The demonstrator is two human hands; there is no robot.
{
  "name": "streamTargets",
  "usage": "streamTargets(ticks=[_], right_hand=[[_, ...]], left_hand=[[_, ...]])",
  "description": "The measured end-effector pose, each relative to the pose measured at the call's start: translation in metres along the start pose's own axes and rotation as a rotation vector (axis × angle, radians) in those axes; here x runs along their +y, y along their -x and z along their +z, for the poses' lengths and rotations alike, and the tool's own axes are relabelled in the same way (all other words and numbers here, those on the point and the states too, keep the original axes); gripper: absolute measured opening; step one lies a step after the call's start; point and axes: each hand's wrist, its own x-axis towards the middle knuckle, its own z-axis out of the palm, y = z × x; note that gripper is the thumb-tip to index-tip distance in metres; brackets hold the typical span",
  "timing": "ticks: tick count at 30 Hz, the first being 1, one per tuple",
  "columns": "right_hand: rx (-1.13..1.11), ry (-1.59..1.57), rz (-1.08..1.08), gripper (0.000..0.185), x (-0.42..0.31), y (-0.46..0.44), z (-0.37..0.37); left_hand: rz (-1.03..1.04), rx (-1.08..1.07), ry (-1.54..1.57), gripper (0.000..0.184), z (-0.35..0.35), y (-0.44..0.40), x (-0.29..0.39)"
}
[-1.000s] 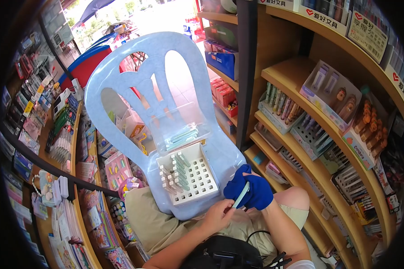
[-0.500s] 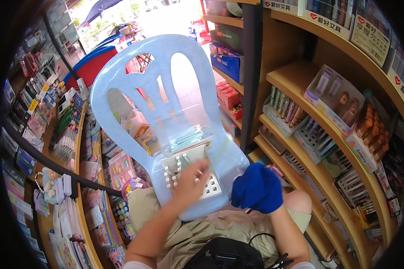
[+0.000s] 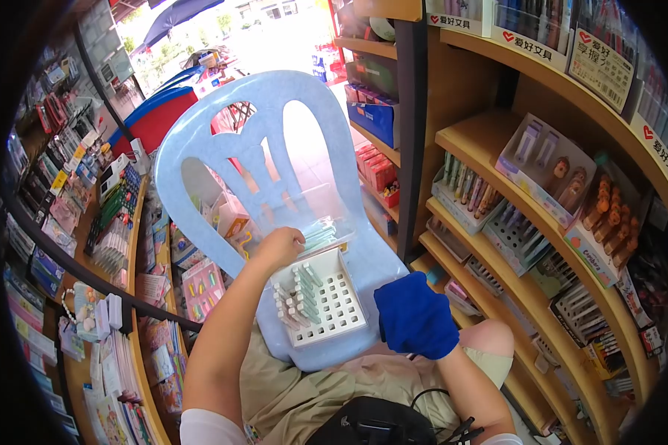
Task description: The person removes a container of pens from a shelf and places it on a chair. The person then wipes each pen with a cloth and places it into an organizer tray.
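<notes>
My left hand [image 3: 280,249] reaches over the near left side of a clear plastic box [image 3: 326,199]. Its fingers are curled together near several pale green pens [image 3: 321,234] lying in that box; what they pinch, if anything, is hidden. Just below is a white holder [image 3: 338,315] with rows of square holes. Pale green pens with white ends [image 3: 302,293] stand in its left part, and the holes on the right show bare. A bunched blue cloth [image 3: 416,315] covers my right hand, right of the holder, hiding the fingers.
Box and holder rest on the seat of a light blue plastic chair [image 3: 364,256] in front of my knees. Wooden shelves [image 3: 490,148] with boxed pens rise close on the right. Racks of stationery [image 3: 111,222] line the left side. Beyond the chair back is a bright opening.
My left hand has moved from above the white holder, up and left to the clear box, uncovering the holder. The right hand with the blue cloth has shifted only slightly.
</notes>
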Motion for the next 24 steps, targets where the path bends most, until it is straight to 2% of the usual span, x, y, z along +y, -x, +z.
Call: streamTargets(ticks=[4, 7, 10, 14, 19, 22, 24], right_hand=[[-0.141, 0.045, 0.074, 0.007, -0.002, -0.001, -0.005], [-0.035, 0.039, 0.046, 0.006, -0.001, 0.002, -0.006], [0.018, 0.07, -0.008, 0.004, 0.0, 0.002, -0.002], [0.016, 0.074, -0.045, 0.004, -0.003, 0.001, 0.002], [0.029, 0.076, -0.104, 0.003, -0.005, 0.006, 0.01], [0.155, 0.008, -0.178, 0.003, -0.008, 0.007, 0.013], [0.002, 0.012, -0.188, 0.003, -0.014, 0.007, 0.011]], left_hand=[[0.047, 0.023, -0.019, 0.014, 0.005, 0.002, 0.005], [0.278, 0.14, -0.056, 0.011, 0.001, 0.017, 0.03], [0.511, 0.012, -0.15, 0.008, -0.001, 0.031, 0.045], [0.419, -0.104, -0.609, 0.012, 0.009, 0.046, 0.052], [0.345, -0.053, -0.725, 0.012, 0.015, 0.046, 0.059], [0.321, -0.059, -0.701, 0.012, 0.017, 0.04, 0.053], [0.317, -0.085, -0.68, 0.012, 0.014, 0.038, 0.052]])
